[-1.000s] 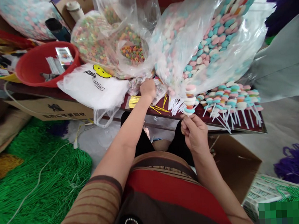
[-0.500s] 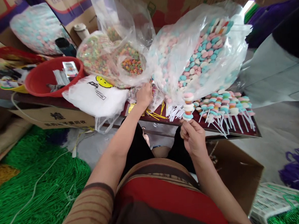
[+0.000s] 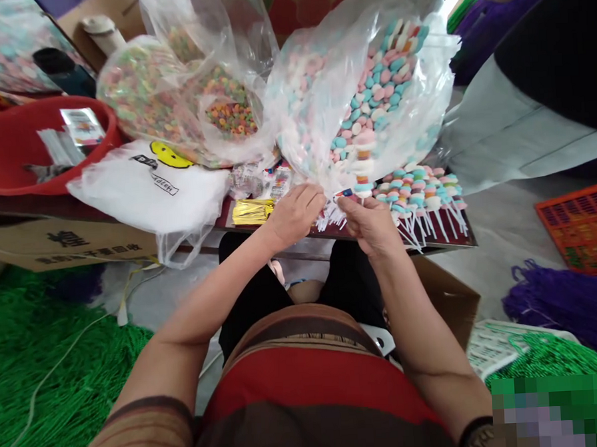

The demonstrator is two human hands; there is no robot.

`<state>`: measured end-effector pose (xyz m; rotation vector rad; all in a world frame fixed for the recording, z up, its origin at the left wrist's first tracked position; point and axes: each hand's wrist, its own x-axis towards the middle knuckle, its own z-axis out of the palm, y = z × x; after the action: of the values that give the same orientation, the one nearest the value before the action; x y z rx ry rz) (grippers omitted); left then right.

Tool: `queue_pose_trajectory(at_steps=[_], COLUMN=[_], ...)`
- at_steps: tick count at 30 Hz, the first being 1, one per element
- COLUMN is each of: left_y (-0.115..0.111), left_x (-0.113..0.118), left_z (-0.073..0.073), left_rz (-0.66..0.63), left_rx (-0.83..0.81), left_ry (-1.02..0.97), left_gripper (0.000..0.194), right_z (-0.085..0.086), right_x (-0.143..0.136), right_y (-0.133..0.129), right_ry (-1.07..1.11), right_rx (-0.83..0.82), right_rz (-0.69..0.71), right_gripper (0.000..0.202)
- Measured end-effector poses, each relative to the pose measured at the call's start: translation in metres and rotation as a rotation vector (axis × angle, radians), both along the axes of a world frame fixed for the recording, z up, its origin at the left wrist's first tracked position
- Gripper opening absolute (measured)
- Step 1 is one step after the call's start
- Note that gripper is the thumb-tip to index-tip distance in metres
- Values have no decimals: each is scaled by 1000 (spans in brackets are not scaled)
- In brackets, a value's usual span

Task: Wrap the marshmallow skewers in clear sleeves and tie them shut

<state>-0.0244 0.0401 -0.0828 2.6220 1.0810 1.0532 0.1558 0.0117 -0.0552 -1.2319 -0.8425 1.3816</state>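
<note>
A person's right hand (image 3: 373,225) pinches the lower end of an upright candy skewer (image 3: 363,165) before a clear bag (image 3: 315,99) of pastel candies (image 3: 391,78); the left hand (image 3: 298,215) has bent fingers, its grip unclear. A red tub (image 3: 6,181) holds a white bundle (image 3: 60,148) and printed card (image 3: 83,127). Blurred lettering (image 3: 165,184) and a smiley (image 3: 169,155) mark a white bag (image 3: 114,193).

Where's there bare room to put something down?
A patch of grey floor shows between table and orange crate. On the table, only slivers show, as between white bag and yellow ties. Crowded: around left hand, right hand and plastic bags.
</note>
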Motion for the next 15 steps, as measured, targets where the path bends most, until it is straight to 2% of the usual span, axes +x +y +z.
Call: queue_pose_trajectory(at_steps=[3, 6, 8, 10, 15], left_y=[-10, -20, -26, -32, -39], left_x=[-1, -6, -10, -13, -15], left_z=[8, 13, 14, 15, 16], left_rz=[32, -21, -63, -47, 80], left_rx=[-412, -866, -1040, -1080, -965], left_ry=[-264, -494, -570, -605, -547], left_gripper=[27, 47, 40, 37, 47], right_z=[-6, -9, -11, -14, -21], right_x=[-1, 0, 0, 0, -3], right_y=[-8, -16, -21, -26, -33], right_ry=[38, 49, 46, 57, 107], right_rx=[32, 57, 59, 50, 47], right_rz=[-37, -69, -76, -78, -105], right_gripper=[55, 53, 52, 52, 52])
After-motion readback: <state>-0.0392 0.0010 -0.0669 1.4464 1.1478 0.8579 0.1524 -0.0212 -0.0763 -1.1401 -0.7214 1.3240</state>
